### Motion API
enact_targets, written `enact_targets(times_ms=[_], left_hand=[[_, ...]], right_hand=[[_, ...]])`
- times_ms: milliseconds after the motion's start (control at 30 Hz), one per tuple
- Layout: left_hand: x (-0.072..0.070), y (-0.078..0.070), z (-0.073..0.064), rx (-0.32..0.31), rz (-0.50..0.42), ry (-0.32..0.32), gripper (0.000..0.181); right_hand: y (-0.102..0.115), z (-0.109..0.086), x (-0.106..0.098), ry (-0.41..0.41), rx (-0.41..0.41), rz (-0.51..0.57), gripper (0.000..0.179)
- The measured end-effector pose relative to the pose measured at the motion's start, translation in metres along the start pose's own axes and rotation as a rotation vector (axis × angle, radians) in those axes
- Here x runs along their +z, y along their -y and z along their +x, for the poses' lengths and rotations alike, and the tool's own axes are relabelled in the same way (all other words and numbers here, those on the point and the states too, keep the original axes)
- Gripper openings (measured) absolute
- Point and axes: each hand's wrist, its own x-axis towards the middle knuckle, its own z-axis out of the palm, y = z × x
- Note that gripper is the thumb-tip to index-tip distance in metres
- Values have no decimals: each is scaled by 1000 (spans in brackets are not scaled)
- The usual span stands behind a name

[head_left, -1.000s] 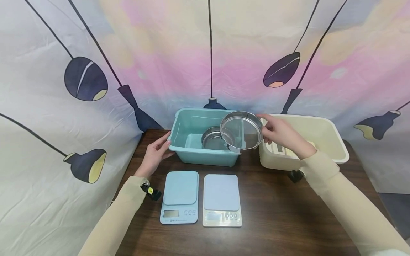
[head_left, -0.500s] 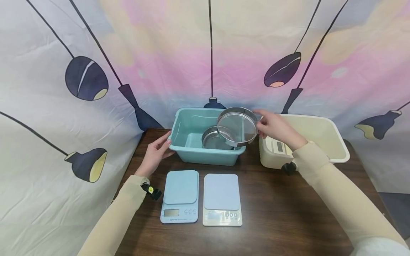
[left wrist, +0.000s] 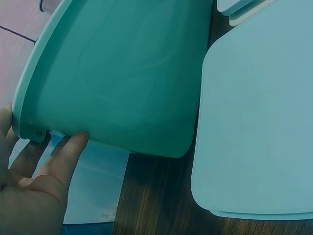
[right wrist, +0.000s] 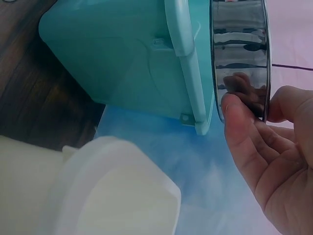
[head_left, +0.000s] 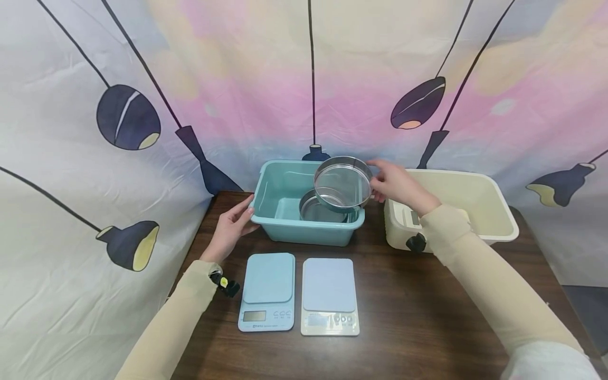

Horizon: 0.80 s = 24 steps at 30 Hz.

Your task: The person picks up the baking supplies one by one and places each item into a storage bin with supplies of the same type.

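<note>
My right hand (head_left: 399,183) pinches the rim of a round steel sieve (head_left: 343,184), thumb on one side and fingers on the other. The sieve is tilted above the right part of a teal plastic bin (head_left: 309,232); in the right wrist view its shiny side wall (right wrist: 242,54) stands by the bin's rim. A second round sieve (head_left: 313,210) lies inside the bin, partly hidden by the held one. With my left hand (head_left: 229,229) I grip the bin's left rim; the left wrist view has fingers (left wrist: 68,156) against its outer wall.
A blue kitchen scale (head_left: 268,279) and a white kitchen scale (head_left: 329,287) lie side by side before the bin. On the right stands a cream bin (head_left: 503,227) with a cream device (head_left: 406,215) inside, partly hidden by my arm. A patterned cloth (head_left: 266,95) hangs behind the wooden table (head_left: 408,316).
My right hand has moved left and slightly back with the sieve, bringing it from the teal bin's right edge to above its inside. The left hand stays on the rim.
</note>
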Motion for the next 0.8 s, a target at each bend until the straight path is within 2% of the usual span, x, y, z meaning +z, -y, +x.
enact_targets(times_ms=[467, 800], left_hand=[[-1, -2, -2, 6, 17, 11, 55], [1, -4, -3, 1, 2, 0, 57]], right_hand=[[2, 16, 15, 15, 31, 34, 57], [6, 24, 23, 16, 47, -46, 54]])
